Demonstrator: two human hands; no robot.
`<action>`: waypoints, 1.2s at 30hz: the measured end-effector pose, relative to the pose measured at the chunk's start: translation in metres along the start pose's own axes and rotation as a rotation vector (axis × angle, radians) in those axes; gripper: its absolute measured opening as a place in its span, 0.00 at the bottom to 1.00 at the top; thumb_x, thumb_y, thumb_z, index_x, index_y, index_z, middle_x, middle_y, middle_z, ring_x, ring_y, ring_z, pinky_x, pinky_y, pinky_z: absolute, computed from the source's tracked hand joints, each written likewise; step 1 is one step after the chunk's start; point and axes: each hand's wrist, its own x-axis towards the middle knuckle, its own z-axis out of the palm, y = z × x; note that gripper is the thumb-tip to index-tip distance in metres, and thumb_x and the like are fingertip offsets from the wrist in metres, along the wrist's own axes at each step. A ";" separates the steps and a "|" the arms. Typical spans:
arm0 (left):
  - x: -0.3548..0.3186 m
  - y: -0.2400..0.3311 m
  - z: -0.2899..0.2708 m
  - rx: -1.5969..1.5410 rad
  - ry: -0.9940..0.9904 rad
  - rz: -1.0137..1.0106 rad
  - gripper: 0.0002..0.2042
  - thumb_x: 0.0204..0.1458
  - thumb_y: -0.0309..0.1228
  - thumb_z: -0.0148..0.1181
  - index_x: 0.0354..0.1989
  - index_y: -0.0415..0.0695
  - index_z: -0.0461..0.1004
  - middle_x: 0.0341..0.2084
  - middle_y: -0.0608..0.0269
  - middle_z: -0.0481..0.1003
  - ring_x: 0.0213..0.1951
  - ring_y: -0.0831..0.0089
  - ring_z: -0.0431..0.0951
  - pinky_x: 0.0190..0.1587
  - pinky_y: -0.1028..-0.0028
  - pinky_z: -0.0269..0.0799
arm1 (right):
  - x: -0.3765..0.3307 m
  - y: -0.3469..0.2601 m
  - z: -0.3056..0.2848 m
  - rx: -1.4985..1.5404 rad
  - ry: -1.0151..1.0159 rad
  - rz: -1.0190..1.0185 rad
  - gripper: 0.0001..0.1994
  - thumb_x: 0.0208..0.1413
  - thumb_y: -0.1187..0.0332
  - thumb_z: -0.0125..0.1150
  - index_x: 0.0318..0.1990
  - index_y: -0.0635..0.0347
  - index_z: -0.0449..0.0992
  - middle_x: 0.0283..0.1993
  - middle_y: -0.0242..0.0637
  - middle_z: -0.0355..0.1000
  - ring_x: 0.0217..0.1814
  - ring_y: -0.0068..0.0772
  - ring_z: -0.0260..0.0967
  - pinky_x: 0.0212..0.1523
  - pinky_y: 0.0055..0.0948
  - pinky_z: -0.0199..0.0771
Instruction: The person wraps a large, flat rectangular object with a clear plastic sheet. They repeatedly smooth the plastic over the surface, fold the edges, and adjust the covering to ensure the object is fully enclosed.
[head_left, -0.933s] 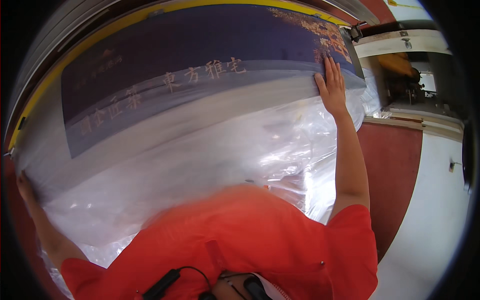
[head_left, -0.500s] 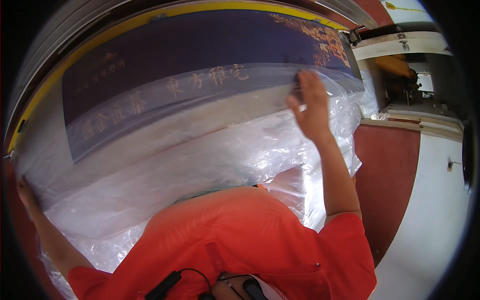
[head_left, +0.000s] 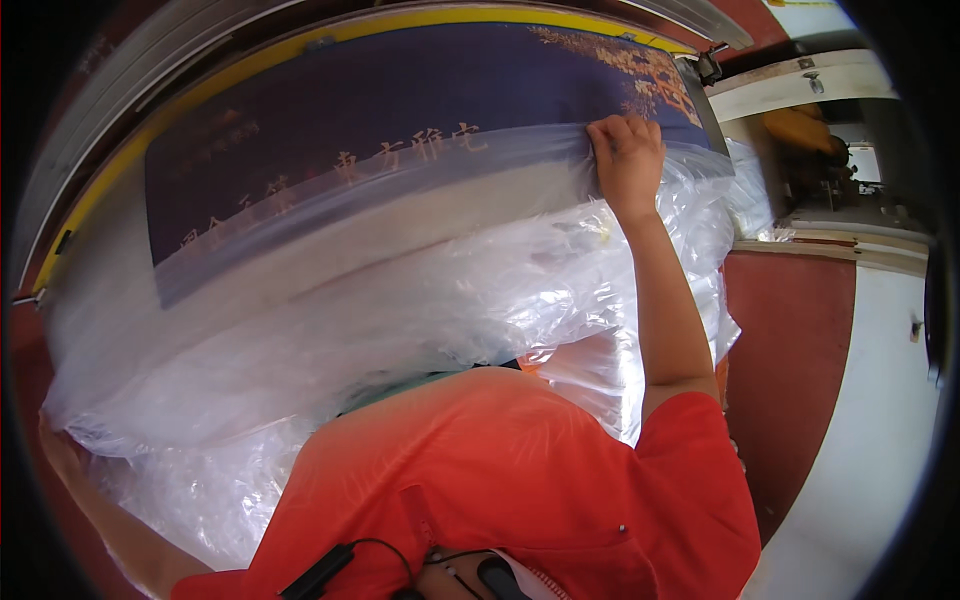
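Note:
A dark blue printed panel [head_left: 380, 90] with gold lettering and an orange tree pattern lies across the bench before me. Clear plastic film [head_left: 390, 290] covers its near part and falls in shiny folds toward my body. My right hand [head_left: 630, 165] is closed in a pinch on the film's far edge, over the panel's right part. Low at the far left, my left hand [head_left: 58, 435] is at the film's left corner, where the film gathers in creases; its fingers are mostly hidden, but it seems to grip there.
A yellow strip [head_left: 400, 18] and metal rails [head_left: 170, 55] run along the far side. A small black fitting [head_left: 708, 68] stands at the panel's far right corner. More crumpled plastic [head_left: 748, 190] hangs at the right, beside a red-brown floor area [head_left: 790, 370].
My right hand's spread fingers have closed into a pinch on the film. My left hand has moved nearer my body, and the film's left part has slid back, baring more lettering.

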 end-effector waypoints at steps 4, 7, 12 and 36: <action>0.054 -0.016 -0.033 0.369 0.091 0.191 0.18 0.51 0.40 0.41 0.38 0.36 0.67 0.38 0.54 0.68 0.41 0.64 0.68 0.43 0.71 0.62 | 0.018 -0.010 -0.030 0.804 -0.093 0.287 0.07 0.49 0.66 0.50 0.25 0.60 0.64 0.18 0.30 0.59 0.20 0.22 0.56 0.22 0.23 0.58; 0.091 -0.020 0.014 0.758 0.502 0.386 0.19 0.50 0.41 0.40 0.39 0.35 0.67 0.39 0.50 0.68 0.41 0.63 0.68 0.44 0.71 0.61 | 0.030 -0.004 -0.031 1.120 -0.195 0.545 0.08 0.51 0.66 0.47 0.27 0.61 0.62 0.16 0.27 0.56 0.15 0.15 0.52 0.15 0.19 0.53; 0.161 -0.053 0.135 0.822 0.562 0.460 0.21 0.48 0.43 0.42 0.40 0.36 0.66 0.38 0.49 0.68 0.41 0.60 0.68 0.44 0.69 0.61 | 0.052 0.058 0.017 0.557 -0.075 0.529 0.10 0.48 0.65 0.48 0.27 0.65 0.65 0.18 0.35 0.64 0.17 0.23 0.61 0.19 0.24 0.61; 0.209 -0.026 0.204 -0.179 0.258 -0.045 0.11 0.49 0.35 0.43 0.36 0.43 0.65 0.23 0.62 0.68 0.29 0.69 0.69 0.30 0.70 0.64 | 0.139 0.103 0.119 0.394 0.121 0.739 0.25 0.46 0.53 0.32 0.40 0.63 0.68 0.43 0.52 0.63 0.47 0.51 0.58 0.46 0.38 0.55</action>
